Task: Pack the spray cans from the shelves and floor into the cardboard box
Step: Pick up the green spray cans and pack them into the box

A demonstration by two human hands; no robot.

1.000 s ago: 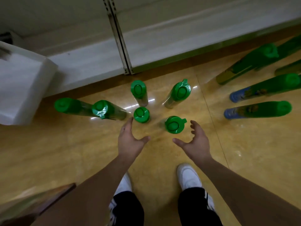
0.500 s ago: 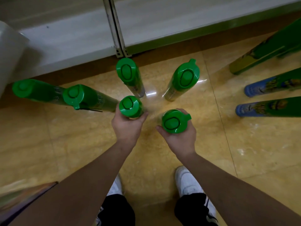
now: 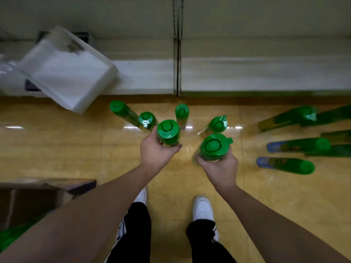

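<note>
The left grip (image 3: 155,154) is clenched round the body of a green-capped spray can (image 3: 168,130), fingers wrapped just under the cap; the right grip (image 3: 220,168) grasps a second spray can (image 3: 214,147) the same way, thumb on its near side, the cap's small spout pointing right; both held cans are upright with their caps facing the camera, side by side but apart, above the tan floor (image 3: 57,149); whether their bases touch the floor cannot be told; just beyond the grips four more cans stand on the floor toward its far edge: a far-left can (image 3: 124,112), a second-left can (image 3: 147,119) close beside it, a middle can (image 3: 182,112) and a spouted can (image 3: 218,125); toward the floor's right edge a group of cans lies on its side, among them a yellow-based can (image 3: 288,118) and two blue-based cans (image 3: 300,146) (image 3: 286,164), all blurred; along the far edge runs the base of a pale shelf unit (image 3: 247,73); a white box (image 3: 70,76) sits tilted at the far left, overhanging the floor; at the near left corner is the open cardboard box (image 3: 38,196), with green shapes inside too blurred to name; between the forearms two white shoes (image 3: 202,207) (image 3: 141,196) and dark trouser legs show on the floor.
</note>
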